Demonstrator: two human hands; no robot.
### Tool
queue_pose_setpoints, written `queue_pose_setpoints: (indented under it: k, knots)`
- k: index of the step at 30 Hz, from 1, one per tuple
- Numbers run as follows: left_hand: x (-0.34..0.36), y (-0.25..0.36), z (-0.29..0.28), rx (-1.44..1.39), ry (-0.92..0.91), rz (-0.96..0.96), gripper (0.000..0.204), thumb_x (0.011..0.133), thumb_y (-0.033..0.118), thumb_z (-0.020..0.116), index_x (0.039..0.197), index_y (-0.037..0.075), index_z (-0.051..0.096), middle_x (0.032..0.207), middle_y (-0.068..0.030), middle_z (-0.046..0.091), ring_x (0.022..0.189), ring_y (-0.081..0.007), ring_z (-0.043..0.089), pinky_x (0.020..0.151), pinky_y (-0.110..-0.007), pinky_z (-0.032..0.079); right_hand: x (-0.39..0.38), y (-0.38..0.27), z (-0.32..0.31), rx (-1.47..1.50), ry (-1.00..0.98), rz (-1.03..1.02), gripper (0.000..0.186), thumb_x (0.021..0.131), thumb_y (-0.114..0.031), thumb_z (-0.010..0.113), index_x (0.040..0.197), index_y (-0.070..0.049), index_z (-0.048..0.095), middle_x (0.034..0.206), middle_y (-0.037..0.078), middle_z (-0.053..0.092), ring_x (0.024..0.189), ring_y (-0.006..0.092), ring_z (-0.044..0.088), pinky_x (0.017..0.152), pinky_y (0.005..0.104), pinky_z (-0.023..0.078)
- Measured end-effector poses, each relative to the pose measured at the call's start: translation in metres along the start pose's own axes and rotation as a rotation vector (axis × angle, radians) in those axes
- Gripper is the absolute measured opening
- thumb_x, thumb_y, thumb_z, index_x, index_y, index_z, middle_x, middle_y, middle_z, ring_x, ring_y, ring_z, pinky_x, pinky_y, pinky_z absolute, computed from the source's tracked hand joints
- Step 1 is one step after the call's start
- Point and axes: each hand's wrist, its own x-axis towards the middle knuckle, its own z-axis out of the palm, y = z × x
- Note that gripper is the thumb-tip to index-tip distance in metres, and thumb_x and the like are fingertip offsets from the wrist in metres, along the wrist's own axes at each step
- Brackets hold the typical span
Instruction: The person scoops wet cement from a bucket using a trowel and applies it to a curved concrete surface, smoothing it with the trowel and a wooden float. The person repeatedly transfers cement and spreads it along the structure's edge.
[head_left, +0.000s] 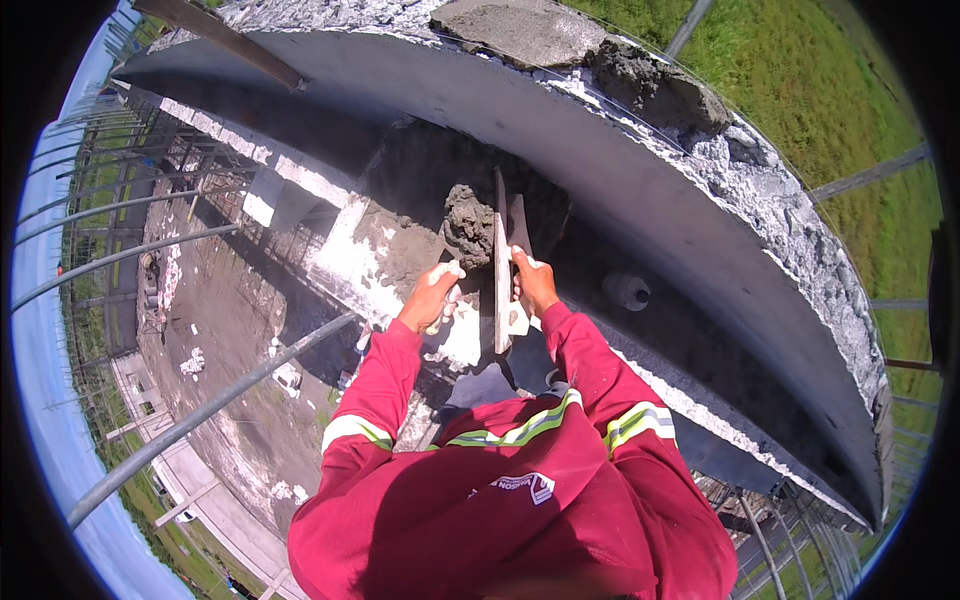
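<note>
My right hand (534, 284) is closed round the back of a long, flat plastering float (501, 262), which is turned nearly edge-on and smeared with grey. My left hand (436, 296) is closed just below a heaped lump of wet mortar (468, 226). Whatever carries the lump is hidden under it and by the fingers. The mortar sits close to the float's left face; I cannot tell whether they touch. Beneath both hands runs a pale concrete ledge (335, 262), with mortar spread over part of it.
A curved concrete wall (660, 190) with a rough top rises ahead, bearing piles of mortar (660, 92). A whitish bottle-like container (626, 292) lies in the shaded channel to the right. Metal poles (215, 425) cross at left, above lower ground. A wooden bar (225, 40) juts in at upper left.
</note>
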Motion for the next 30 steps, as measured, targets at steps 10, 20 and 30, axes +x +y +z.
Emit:
queue_pose_setpoints:
  k: [10,20,30]
  knots:
    - [-0.133,0.224,0.015,0.371,-0.092,0.096,0.037,0.103,0.038,0.055,0.114,0.003,0.059,0.065,0.0022,0.048,0.042,-0.0053,0.041,0.038,-0.021,0.033,-0.029,-0.009,-0.092,0.170,-0.284,0.125,0.046,0.105,-0.044,0.051,0.124,-0.005,0.067,0.106,0.008,0.072,0.094,0.0171,0.069,0.081,0.0341,0.056]
    - [-0.057,0.371,0.192,1.530,-0.166,1.278,0.032,0.101,0.026,0.057,0.119,-0.001,0.057,0.082,-0.0194,0.062,0.075,-0.0374,0.062,0.071,-0.043,0.049,-0.105,-0.028,-0.141,0.245,-0.278,-0.101,0.043,0.103,-0.042,0.056,0.122,-0.004,0.065,0.106,0.006,0.071,0.092,0.0135,0.070,0.082,0.0330,0.058]
    - [-0.052,0.223,0.142,1.286,0.218,1.293,0.031,0.093,0.012,0.069,0.120,0.001,0.059,0.101,-0.0224,0.067,0.085,-0.0406,0.067,0.071,-0.042,0.053,-0.111,-0.022,-0.165,0.371,-0.351,-0.173,0.051,0.105,-0.047,0.049,0.126,-0.003,0.063,0.109,0.008,0.071,0.093,0.0170,0.071,0.082,0.0371,0.060]
